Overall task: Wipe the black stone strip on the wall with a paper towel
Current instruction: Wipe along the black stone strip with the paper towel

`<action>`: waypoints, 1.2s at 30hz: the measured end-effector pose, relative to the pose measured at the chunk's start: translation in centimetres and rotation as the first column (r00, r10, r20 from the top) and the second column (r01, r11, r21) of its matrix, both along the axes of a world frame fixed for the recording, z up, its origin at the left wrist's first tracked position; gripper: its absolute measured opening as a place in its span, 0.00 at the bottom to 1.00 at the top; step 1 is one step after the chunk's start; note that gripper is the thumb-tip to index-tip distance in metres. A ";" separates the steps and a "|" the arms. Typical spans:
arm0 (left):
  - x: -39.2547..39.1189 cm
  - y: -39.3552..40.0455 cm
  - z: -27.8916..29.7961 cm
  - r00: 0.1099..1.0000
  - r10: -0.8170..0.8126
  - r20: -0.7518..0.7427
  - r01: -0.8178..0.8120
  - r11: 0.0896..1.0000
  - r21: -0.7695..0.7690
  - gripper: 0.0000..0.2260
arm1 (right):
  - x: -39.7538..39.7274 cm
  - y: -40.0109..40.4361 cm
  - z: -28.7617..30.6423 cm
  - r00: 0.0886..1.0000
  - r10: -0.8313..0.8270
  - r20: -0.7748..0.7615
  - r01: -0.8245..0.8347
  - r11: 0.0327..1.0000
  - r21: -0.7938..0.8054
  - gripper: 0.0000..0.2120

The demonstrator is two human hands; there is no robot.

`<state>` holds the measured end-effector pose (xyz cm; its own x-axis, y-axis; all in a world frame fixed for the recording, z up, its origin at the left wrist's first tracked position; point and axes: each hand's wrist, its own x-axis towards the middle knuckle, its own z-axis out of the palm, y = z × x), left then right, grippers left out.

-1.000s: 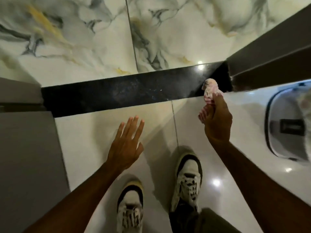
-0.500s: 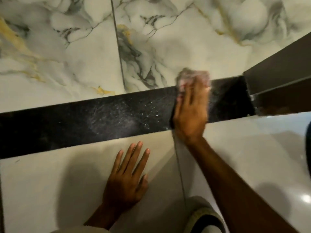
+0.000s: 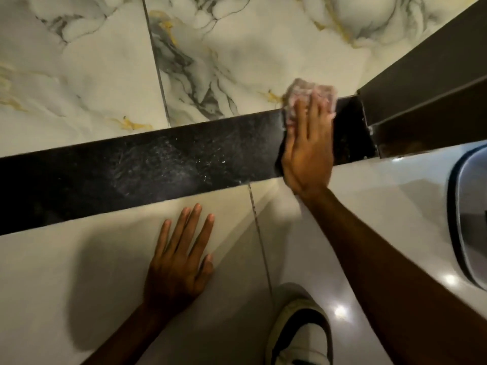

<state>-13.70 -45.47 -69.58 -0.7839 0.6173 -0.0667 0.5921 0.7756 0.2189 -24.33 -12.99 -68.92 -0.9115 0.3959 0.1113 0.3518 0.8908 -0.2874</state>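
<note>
A: Where is the towel?

B: The towel (image 3: 309, 97) lies flat under the right hand (image 3: 307, 148), pressed against the wall near the right end of the strip (image 3: 158, 167). Its top edge sticks out above the fingertips and overlaps the marble tile (image 3: 250, 61) above.

A: How is that hand set?

B: Fingers straight and together, palm flat on the towel; it pins the towel rather than clenching it. The heel of the hand reaches past the strip's lower edge.

A: And the left hand?

B: The left hand (image 3: 179, 262) is released, empty, fingers spread, resting flat on the plain pale tile (image 3: 79, 259) below the strip, well apart from the towel.

A: What does the strip look like?

B: Black, running at a slant across the wall, with pale streaks and specks around its middle. Its right end meets a dark brown panel (image 3: 421, 83).

A: Anything else?

B: One shoe (image 3: 303, 333) at the bottom, and a grey-rimmed object (image 3: 469, 219) at the right edge that I cannot identify.
</note>
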 end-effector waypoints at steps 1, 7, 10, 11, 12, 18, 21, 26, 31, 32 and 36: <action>-0.1 0.0 0.2 1.000 0.002 0.004 -0.002 1.000 0.004 0.32 | 1.2 -1.3 -0.2 0.996 0.087 0.018 -0.088 0.996 0.016 0.28; -0.4 0.4 1.3 0.999 0.008 0.044 -0.008 1.000 -0.009 0.32 | 17.1 -3.4 1.7 0.974 0.137 0.178 -0.137 0.990 -0.012 0.27; -0.5 0.2 0.8 0.999 0.008 0.040 -0.008 1.000 0.001 0.32 | 15.2 -0.8 1.7 0.980 -0.138 0.140 0.132 0.990 0.052 0.27; -0.4 0.2 0.6 0.999 0.009 0.037 -0.009 1.000 0.012 0.32 | 12.9 -0.6 1.5 0.970 -0.221 0.097 0.217 0.975 0.052 0.27; -0.4 0.1 0.4 1.000 0.008 0.030 -0.009 1.000 0.025 0.32 | 10.3 -1.0 1.3 0.961 -0.271 0.048 0.270 0.963 0.017 0.27; -0.4 -0.1 0.4 0.998 0.026 0.064 -0.028 0.999 0.024 0.32 | 9.7 -12.0 1.1 0.984 0.173 0.045 -0.169 0.983 -0.076 0.32; -0.6 0.1 1.0 0.997 0.025 0.076 -0.027 0.999 0.030 0.33 | 15.6 -10.7 1.4 0.968 0.228 0.107 -0.218 0.971 -0.102 0.31; -0.7 0.2 0.6 0.997 0.033 0.064 -0.034 0.999 0.020 0.34 | 10.1 -4.0 1.3 0.964 -0.265 0.015 0.266 0.962 -0.066 0.27; -0.5 -0.1 0.1 0.997 0.061 0.052 -0.062 0.998 0.018 0.33 | -0.3 -10.2 1.0 0.981 -0.187 -0.056 0.177 0.973 -0.148 0.31; -0.4 -0.1 0.2 0.996 0.072 0.049 -0.072 0.997 0.008 0.33 | -0.6 -12.7 0.9 1.000 0.009 -0.022 -0.011 0.997 -0.079 0.31; 0.8 -2.9 0.9 0.992 0.114 0.062 -0.114 0.993 -0.009 0.31 | 3.8 -17.7 0.8 0.896 0.444 -0.027 -0.444 0.891 -0.096 0.29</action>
<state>-12.86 -48.37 -68.73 -0.8433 0.5237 -0.1209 0.4851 0.8384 0.2485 -20.54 -30.67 -68.13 -0.9944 -0.0409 0.0972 -0.0752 0.9215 -0.3811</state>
